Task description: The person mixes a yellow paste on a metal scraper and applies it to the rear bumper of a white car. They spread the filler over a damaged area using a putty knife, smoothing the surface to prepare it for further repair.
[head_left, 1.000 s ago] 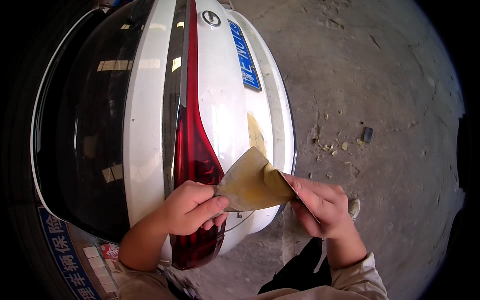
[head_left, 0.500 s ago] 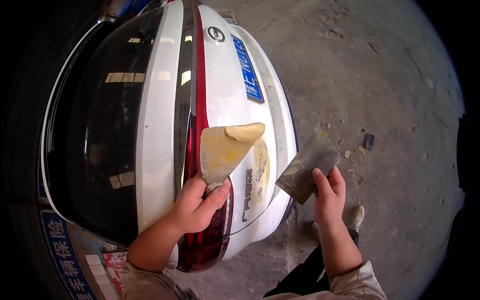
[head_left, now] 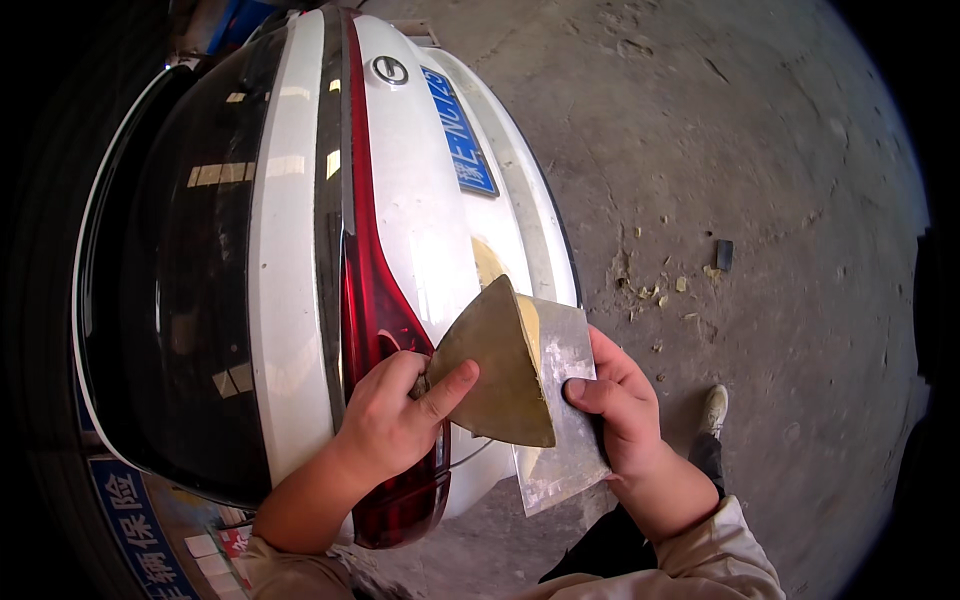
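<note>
To the right of the white car (head_left: 285, 230), a hand could pass freely through the wide space above the floor (head_left: 800, 300), where a dark block (head_left: 724, 254) and pale scraps (head_left: 681, 284) lay low. The car's body barred the way down beneath the left hand (head_left: 385, 415). In front of the car's right edge, a broad spatula (head_left: 500, 380) overlapped a metal sheet (head_left: 570, 455), blocking the straight path across to the right hand (head_left: 625, 415).

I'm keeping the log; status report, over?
Left hand gripping fan-shaped olive-brown scraper. Right hand holding rectangular silvery sheet. Scraper overlaps sheet, partly hiding yellowish paste.
</note>
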Motion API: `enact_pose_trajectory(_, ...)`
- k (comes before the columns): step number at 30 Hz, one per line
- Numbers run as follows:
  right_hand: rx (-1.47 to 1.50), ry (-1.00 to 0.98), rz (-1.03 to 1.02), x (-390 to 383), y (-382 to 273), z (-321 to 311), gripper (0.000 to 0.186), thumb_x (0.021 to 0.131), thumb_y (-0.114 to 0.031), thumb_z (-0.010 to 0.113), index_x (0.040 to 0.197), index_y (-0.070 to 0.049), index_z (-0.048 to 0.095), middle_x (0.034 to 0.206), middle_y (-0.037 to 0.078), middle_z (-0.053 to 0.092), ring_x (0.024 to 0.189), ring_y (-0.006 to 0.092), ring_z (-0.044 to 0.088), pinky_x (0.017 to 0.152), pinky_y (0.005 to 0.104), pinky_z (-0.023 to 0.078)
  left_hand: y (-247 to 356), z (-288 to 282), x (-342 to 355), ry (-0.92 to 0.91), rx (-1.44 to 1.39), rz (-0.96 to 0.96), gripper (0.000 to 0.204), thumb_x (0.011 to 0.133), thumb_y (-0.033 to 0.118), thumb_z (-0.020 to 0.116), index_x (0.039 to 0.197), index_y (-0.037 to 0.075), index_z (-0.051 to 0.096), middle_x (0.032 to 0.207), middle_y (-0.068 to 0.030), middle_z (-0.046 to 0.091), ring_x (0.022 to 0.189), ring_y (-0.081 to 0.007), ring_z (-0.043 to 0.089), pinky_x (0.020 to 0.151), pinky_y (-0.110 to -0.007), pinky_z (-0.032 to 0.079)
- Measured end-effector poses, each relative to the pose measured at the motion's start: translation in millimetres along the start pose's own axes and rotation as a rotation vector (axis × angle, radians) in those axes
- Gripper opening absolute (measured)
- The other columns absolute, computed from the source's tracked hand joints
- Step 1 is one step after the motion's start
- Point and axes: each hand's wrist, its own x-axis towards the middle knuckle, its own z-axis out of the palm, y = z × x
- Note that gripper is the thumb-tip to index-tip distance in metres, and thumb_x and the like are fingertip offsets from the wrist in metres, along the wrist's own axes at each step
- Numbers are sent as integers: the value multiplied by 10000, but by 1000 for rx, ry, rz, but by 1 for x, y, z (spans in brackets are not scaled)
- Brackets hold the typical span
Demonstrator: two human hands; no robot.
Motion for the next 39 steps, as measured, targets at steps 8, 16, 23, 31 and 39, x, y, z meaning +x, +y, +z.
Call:
enact_pose_trajectory(8, -46, 118, -31, -5, -9, 0, 542, 795, -40, 531, 1324, 65, 472, 1164, 150, 645, 1029, 205, 652, 917, 306, 503, 4, -3, -1, -77, 51, -23, 865, 683, -95, 643, 1441, 280, 459, 760, -73, 369, 604, -231, 457, 536, -341, 450)
enact_pose_trajectory(16, -27, 36, -46, -7, -19, -15, 528, 844, 22, 505, 1366, 60, 434, 1197, 143, 631, 1067, 198, 634, 924, 314, 505, 7, -4, -1, -117, 36, 4, 790, 683, -70, 647, 1389, 263, 528, 760, -66, 365, 602, -226, 458, 524, -339, 438)
enact_pose_trajectory(23, -205, 49, -299, 0, -49, -24, 527, 865, 5, 510, 1380, 49, 407, 1239, 127, 608, 1112, 187, 603, 958, 304, 473, 3, -4, 1, -53, -99, -132, 703, 730, -60, 620, 1389, 161, 518, 870, -114, 513, 676, -265, 539, 600, -340, 485)
enact_pose_trajectory(31, -625, 268, -177, 82, -32, -129, 296, 949, -31, 558, 1242, 10, 549, 1137, 44, 649, 1025, 111, 598, 927, 279, 462, -20, -17, -3, 587, -838, -486, 290, 1005, 120, 473, 1281, 94, 387, 876, -38, 418, 629, -79, 389, 544, -239, 354)
enact_pose_trajectory(39, -1243, 141, -199, 176, 16, -153, 241, 942, -18, 555, 1166, -17, 645, 992, 85, 706, 884, 111, 620, 812, 270, 495, -26, -29, -8, 603, -891, -580, 294, 981, 268, 560, 1147, 41, 475, 828, -22, 341, 690, -104, 350, 586, -235, 321)
